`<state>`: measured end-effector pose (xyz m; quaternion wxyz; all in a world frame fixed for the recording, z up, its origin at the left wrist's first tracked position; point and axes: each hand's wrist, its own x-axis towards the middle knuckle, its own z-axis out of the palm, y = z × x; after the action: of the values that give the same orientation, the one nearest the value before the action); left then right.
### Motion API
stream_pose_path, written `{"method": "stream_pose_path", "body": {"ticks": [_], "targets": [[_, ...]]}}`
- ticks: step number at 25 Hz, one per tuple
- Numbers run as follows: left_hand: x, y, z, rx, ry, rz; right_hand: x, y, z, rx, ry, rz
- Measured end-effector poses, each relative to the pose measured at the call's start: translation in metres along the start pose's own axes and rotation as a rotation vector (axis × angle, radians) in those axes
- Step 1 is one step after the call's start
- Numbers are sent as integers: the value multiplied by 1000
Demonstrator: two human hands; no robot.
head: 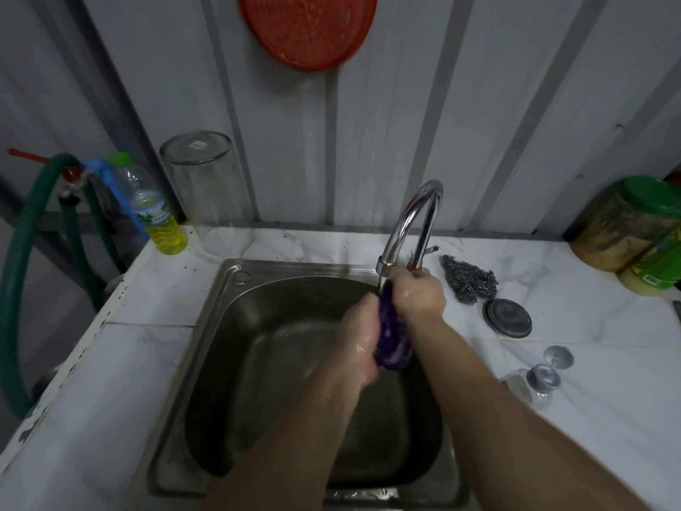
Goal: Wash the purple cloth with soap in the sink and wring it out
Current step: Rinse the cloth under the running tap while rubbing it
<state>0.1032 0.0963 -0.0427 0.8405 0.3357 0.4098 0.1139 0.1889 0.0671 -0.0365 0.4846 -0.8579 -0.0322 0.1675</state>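
The purple cloth is bunched into a wet roll, held over the steel sink right under the spout of the chrome tap. My left hand grips its lower part from the left. My right hand closes around its upper end, just below the spout. Both hands look wet. A bottle of yellow liquid soap with a green cap stands at the back left corner of the counter.
An upturned clear glass jar stands beside the bottle. Right of the tap lie a steel scourer, a round metal lid and a tipped glass. Green-lidded jars sit far right, a green hose hangs left, a red basket is on the wall.
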Motion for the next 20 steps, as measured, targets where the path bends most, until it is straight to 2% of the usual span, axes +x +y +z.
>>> {"method": "stream_pose_path", "body": {"ticks": [3, 5, 7, 9, 11, 13, 15, 17, 20], "targets": [[1, -11, -10, -34, 65, -7, 9, 5, -1, 101, -53, 95], [4, -6, -24, -111, 92, -37, 0, 8, -2, 466, -102, 240], [7, -3, -40, -151, 108, -55, -9, 8, -5, 832, -267, 362], [4, -5, -44, -100, 119, -101, -16, 6, -10, 931, -406, 352], [2, -4, -43, -92, 88, -150, -26, 6, -10, 872, -453, 231], [-1, 5, -36, -163, -14, -161, -43, 10, -10, 626, -397, -22], [2, 20, -30, -119, -109, -177, -63, 20, -16, 337, -418, -298], [-2, 29, -32, 68, -133, -120, -85, 35, -20, 175, -456, -507], [-9, 11, -47, 199, -121, 95, -104, 44, -16, 74, -272, -800]]}}
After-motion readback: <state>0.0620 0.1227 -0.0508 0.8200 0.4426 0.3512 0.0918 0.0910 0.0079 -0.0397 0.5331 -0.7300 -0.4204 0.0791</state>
